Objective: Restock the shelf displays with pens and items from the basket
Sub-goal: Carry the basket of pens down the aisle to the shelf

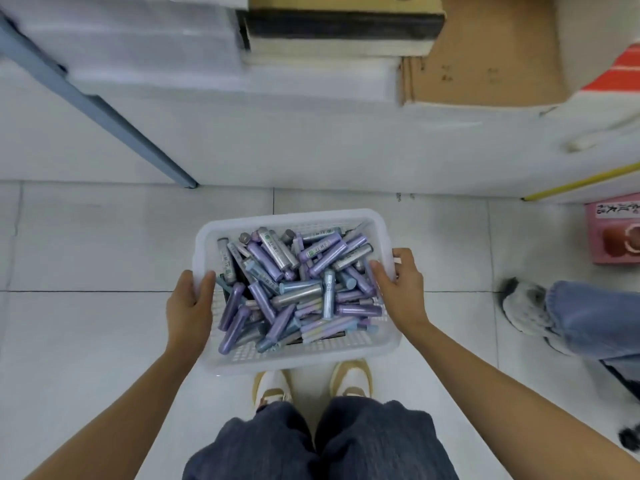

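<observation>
Seen from above, a white basket (207, 244) heaped with purple and silver pens (294, 289) is held over a tiled floor, left hand (188, 306) and right hand (398, 289) gripping opposite rims; carrying step, likely next setting it near the shelf

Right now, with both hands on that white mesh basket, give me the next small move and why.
Probably set the white plastic mesh basket down on the pale tiled floor. The left hand and right hand both grip its rims, so neither can pick out the purple and silver tubes.
</observation>
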Motion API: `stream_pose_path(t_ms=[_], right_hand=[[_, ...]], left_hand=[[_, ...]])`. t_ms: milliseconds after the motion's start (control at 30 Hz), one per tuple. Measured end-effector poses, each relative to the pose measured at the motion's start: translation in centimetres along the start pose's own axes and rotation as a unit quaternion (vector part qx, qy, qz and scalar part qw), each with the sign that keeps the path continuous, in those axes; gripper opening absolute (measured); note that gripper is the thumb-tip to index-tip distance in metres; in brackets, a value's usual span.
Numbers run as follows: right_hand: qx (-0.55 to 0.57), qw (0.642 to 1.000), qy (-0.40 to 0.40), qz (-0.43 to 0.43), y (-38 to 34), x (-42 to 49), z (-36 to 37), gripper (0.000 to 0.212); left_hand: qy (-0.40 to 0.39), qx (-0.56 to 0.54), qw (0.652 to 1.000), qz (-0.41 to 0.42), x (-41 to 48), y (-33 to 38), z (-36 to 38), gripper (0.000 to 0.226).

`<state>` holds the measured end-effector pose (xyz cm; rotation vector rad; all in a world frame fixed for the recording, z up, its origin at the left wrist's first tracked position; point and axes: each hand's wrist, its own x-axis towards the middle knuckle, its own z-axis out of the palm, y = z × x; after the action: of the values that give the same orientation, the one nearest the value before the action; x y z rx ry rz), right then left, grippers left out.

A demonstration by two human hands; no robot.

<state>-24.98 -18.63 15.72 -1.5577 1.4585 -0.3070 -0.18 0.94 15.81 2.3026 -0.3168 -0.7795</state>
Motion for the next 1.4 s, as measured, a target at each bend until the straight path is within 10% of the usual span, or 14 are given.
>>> stream_pose_path(t_ms=[633, 1400], right_hand=[[-0.046, 0.964, -0.199, -0.170, -49.3, -25.2, -8.8, 0.016], [-0.187, 0.785, -0.466, -0.364, -78.4, -47.1, 33.8, 0.023]], left_hand=[[0.221, -0.129, 0.963, -0.086, -27.7, 19.4, -44.3, 0.035], [0.475, -0.288, 0.785, -0.275, -30.7, 1.5, -79.2, 0.027]])
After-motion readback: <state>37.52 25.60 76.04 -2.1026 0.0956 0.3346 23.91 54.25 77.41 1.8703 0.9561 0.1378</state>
